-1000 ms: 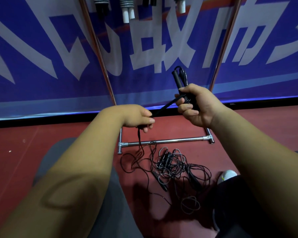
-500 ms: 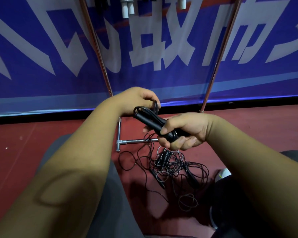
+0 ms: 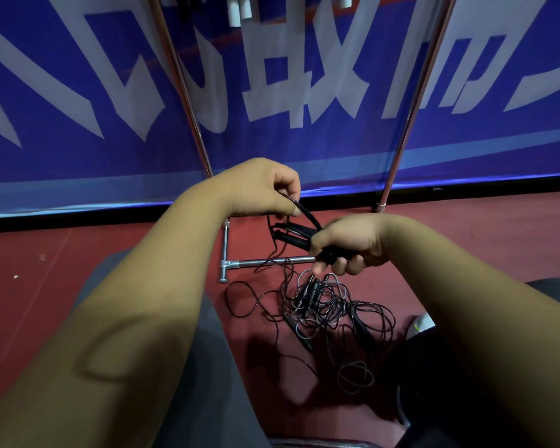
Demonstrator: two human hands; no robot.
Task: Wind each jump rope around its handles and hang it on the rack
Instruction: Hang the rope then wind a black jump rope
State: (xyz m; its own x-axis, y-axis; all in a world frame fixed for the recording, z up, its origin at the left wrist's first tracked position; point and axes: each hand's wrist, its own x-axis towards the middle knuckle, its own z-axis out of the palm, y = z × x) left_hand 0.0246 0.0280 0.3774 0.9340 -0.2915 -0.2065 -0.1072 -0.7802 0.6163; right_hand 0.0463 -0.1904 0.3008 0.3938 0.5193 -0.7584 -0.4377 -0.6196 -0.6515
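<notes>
Holding a pair of black handles (image 3: 291,237) side by side, the right-hand grip (image 3: 346,244) is clamped round their near ends with the fingers curled under, just above the rack's base bar (image 3: 265,261). The free ends of the handles point left over that bar.

The left-hand grip (image 3: 259,189) sits higher, above and behind the base bar. Its thumb and fingers are pinched together on the thin black cord (image 3: 307,215), which runs taut from the pinch down to the handles. More cord hangs from the handles, crosses the base bar and drops into the tangle of jump ropes (image 3: 330,305) lying on the red floor (image 3: 46,260) on the near side of the bar. How many ropes make up the tangle is hard to tell, though a few dark handles show among the loops.

Behind the base bar two metal uprights rise, a left upright (image 3: 181,82) and a right upright (image 3: 414,101). High above the bar, at the top edge, hanging handles (image 3: 240,11) show white and dark. A blue banner (image 3: 304,150) with white characters stands behind the uprights. A white shoe toe (image 3: 422,324) lies to the right of the bar, on its near side.
</notes>
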